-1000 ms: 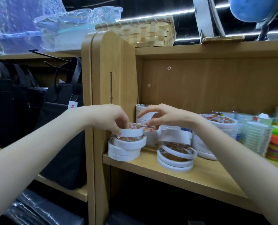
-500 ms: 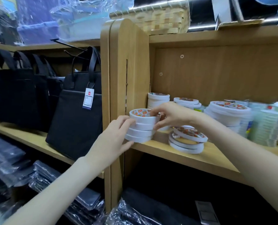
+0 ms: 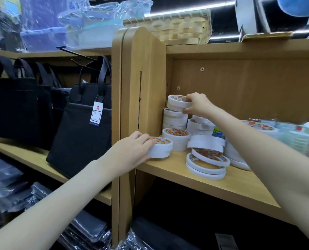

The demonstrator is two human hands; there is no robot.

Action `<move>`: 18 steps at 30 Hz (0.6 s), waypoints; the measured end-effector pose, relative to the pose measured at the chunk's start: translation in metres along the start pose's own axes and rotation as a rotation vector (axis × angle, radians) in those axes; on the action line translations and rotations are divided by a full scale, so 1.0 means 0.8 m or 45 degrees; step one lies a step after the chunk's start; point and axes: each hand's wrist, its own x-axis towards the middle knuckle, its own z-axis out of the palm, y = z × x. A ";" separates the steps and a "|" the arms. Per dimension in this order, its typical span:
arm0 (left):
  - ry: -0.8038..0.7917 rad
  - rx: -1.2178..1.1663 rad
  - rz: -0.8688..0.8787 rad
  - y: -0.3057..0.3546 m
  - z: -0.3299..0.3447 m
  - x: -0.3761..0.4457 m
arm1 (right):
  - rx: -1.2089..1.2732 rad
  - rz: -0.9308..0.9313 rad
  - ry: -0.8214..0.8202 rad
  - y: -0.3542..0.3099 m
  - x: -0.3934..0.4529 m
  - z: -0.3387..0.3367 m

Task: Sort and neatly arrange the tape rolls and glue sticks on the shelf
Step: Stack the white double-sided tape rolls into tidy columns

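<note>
my left hand (image 3: pixel 132 150) grips two stacked tape rolls (image 3: pixel 160 147) on the shelf (image 3: pixel 222 184); my right hand (image 3: pixel 198 103) pinches maybe two lifted rolls (image 3: pixel 177 103).

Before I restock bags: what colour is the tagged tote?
Black tote, white price tag; head view.

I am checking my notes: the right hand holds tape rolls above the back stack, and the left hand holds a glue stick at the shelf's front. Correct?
Not quite. In the head view the left hand holds a short stack of tape rolls, not a glue stick. The rest stands.
</note>
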 end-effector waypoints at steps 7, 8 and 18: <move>0.097 -0.117 -0.022 -0.013 -0.019 0.013 | 0.312 0.063 0.366 0.003 0.009 0.033; 0.144 -0.149 -0.057 -0.014 -0.026 0.018 | 0.330 0.063 0.401 0.003 0.009 0.034; 0.365 -0.139 -0.229 -0.016 -0.044 0.087 | 0.369 0.077 0.383 0.014 0.008 0.033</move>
